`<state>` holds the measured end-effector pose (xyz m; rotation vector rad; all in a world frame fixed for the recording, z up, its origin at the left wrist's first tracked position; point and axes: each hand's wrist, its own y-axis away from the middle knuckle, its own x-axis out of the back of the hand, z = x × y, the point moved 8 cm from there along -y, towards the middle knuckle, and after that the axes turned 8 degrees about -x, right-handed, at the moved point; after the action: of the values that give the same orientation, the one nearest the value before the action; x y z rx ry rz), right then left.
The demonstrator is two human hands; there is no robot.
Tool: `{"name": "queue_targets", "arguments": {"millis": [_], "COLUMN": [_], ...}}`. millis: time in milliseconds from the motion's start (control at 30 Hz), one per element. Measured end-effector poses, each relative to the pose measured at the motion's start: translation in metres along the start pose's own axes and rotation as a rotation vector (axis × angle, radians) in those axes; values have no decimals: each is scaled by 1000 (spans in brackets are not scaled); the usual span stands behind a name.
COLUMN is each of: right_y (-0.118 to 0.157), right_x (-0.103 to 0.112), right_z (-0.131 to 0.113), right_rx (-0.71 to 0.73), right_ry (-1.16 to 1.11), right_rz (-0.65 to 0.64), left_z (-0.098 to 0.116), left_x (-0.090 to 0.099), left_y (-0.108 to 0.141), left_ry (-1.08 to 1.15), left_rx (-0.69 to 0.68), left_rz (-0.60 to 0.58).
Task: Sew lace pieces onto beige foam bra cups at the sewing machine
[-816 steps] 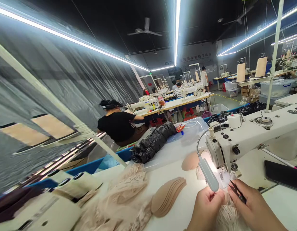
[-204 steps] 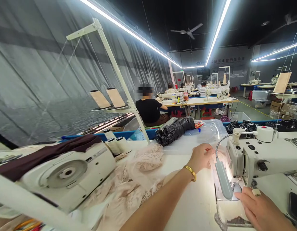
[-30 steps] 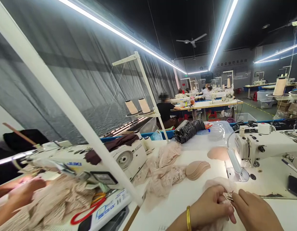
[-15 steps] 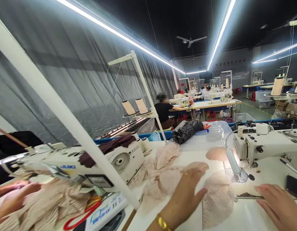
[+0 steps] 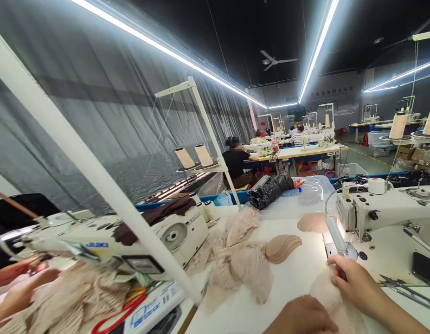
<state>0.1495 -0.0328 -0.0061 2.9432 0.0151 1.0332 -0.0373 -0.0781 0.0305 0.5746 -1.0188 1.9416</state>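
Note:
My right hand (image 5: 357, 285) is beside the presser foot of the white sewing machine (image 5: 385, 208). Its thumb and forefinger are pinched together; what lies between them is too small to make out. Under and beside it spreads a sheer beige fabric piece (image 5: 322, 285), blurred. Low at the bottom edge, my left hand (image 5: 301, 316) lies over the fabric's near side, its fingers smeared and partly cut off. Thread snips (image 5: 411, 293) rest right of my right wrist. A fanned stack of beige oval pieces (image 5: 283, 248) sits beside crumpled beige lace fabric (image 5: 240, 269).
A beige rounded piece (image 5: 312, 223) lies behind the lamp (image 5: 336, 234). A black phone (image 5: 425, 269) is at the right edge. On the left, a co-worker's hands (image 5: 25, 283) handle beige fabric by another machine (image 5: 173, 232). A white post (image 5: 96, 162) slants across the left.
My left hand has left the oval stack and come down toward me. My right hand has moved left to the presser foot, fingers now pinched. The snips now show fully at right.

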Motion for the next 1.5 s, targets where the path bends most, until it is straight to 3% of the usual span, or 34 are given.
{"name": "queue_targets", "arguments": {"millis": [100,167,233,300,400,467,533,600,667,733,867,967,1033,1167,1333,1500], "right_y": [15,33,51,64,69,69,70,71,70,68,60,46,32,10,2,0], "right_x": [-2,4,13,22,38,48,51,48,39,23,-15,-28,-26,-16,-10,-13], "right_z": [-23,-39,-51,-54,-41,-28,-19,-10,-2,1,-15,-20,-19,-12,-7,-3], "right_rx": [112,210,298,329,267,216,191,150,83,35,1,-82,-92,-45,-4,-46], "right_ry": [-54,-133,-225,-300,-372,-378,-359,-386,-502,-660,-839,-813,-760,-693,-670,-674], "right_rz": [-27,-66,-128,-173,-134,-72,-62,-70,-91,-158,-376,-412,-365,-270,-227,-209], "left_z": [-17,-32,-36,-29,-21,-24,-28,-30,-29,-26,-20,-30,-49,-96,-140,-151], "left_x": [38,41,23,0,-30,-29,-13,4,16,21,21,34,54,91,80,77], "left_y": [-8,-13,-25,-35,-32,-27,-25,-23,-22,-21,-24,-35,-50,-90,-129,-132], "left_ry": [143,428,834,1137,1238,1174,1117,1085,1052,999,854,539,237,-184,-467,-626], "left_rx": [339,498,522,512,628,680,667,639,628,636,665,642,615,603,607,693], "left_rz": [241,331,303,188,14,87,248,369,415,387,198,-5,-48,62,-53,-91]}}
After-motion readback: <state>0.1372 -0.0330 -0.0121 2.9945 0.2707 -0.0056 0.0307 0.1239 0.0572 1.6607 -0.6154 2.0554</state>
